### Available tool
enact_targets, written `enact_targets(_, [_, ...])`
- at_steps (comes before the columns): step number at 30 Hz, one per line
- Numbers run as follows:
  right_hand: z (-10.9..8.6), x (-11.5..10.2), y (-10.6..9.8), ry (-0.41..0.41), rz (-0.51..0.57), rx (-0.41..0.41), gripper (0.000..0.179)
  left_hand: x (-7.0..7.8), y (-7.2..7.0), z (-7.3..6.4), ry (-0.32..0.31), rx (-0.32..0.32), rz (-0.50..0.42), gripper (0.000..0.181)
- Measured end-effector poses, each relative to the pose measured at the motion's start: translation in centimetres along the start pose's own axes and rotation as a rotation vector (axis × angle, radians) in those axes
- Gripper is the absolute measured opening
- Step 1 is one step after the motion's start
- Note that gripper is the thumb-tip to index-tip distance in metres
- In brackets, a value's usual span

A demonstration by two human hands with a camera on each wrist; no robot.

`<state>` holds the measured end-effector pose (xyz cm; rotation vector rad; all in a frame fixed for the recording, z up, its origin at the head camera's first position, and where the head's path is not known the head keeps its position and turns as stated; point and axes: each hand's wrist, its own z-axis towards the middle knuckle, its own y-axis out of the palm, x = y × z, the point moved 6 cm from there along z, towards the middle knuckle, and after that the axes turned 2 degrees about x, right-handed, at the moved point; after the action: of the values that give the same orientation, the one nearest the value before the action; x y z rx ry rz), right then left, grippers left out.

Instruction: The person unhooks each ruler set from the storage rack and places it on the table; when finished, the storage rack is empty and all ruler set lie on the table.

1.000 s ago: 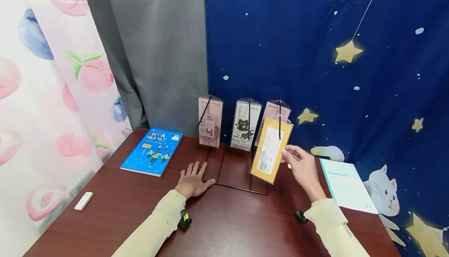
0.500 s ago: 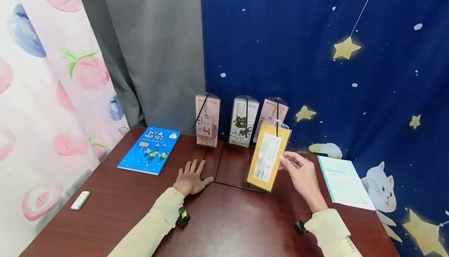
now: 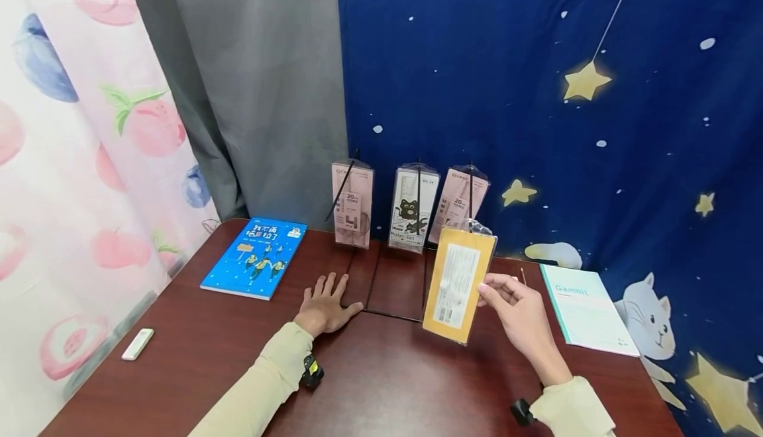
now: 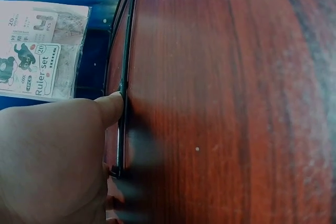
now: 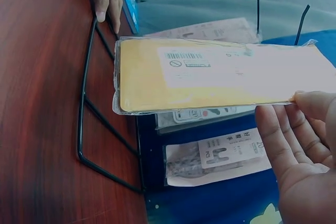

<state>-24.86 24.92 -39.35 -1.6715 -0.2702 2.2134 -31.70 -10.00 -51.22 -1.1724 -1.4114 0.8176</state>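
The head view looked forward and down from above the near side of the table (image 3: 369,384), far enough back to take in the left hand (image 3: 324,308) and the right hand (image 3: 518,314). The left wrist view lay on its side, close by its hand, facing far and right. The right wrist view — also sideways — faced far and left, close to the yellow-backed packet (image 5: 210,77). Both wrist views shared part of the black wire rack (image 4: 126,61).

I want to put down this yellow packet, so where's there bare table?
Bare table lies between your left sleeve and right sleeve, nearer you than the rack. Another patch is bordered by the blue book, white stick and left sleeve. It's crowded at the rack, with packets hanging and your left hand at its edge.
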Motion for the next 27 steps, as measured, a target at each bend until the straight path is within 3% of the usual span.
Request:
enact_targets(16, [-3.3, -2.0, -1.5, -0.037, -0.047, 0.008, 0.021, 0.2, 0.1, 0.3, 0.030, 0.014, 0.011, 0.079])
enact_targets(21, [-4.7, -1.1, -3.0, 0.048, -0.106, 0.018, 0.025, 0.2, 0.0, 0.2, 0.029, 0.015, 0.011, 0.079])
enact_targets(27, [-6.4, 1.6, -6.2, 0.199, -0.156, 0.072, 0.038, -0.1, 0.1, 0.0, 0.031, 0.010, -0.003, 0.080])
